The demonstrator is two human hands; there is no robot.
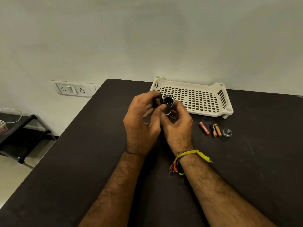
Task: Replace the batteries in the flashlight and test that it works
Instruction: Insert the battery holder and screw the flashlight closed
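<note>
both hands meet just above the centre of the frame, over the dark table [82,161]. the right hand [177,128] grips the flashlight [168,106] body, fingers curled round its lower part, so the tube stands nearly upright with its open end turned up toward the camera; the inside shows only as a dark hole ringed by a silver rim. the left hand [141,122] is closed round a small dark part [157,101] with a pale metal end, pinched between thumb and fingers and held just beside the flashlight's open mouth, at its left. whether the two pieces touch cannot be told. a yellow thread bracelet [188,155] with beads is tied round the right wrist.

to the right of the hands, on the table, lie three batteries in a loose row: a red battery [204,128] slightly apart to the left, then a black and copper battery [213,130] and a copper battery [217,130] lying side by side, touching or nearly so. just beside them at the right sits a round silver cap [227,132], flat on the table.

behind the hands, in the upper middle of the table by the wall, stands a white plastic tray [224,110] with a gridded floor and slotted sides. at the left of the frame a white socket panel [72,90] is set in the wall, and lower left a black shelf [24,138] stands on the floor.
</note>
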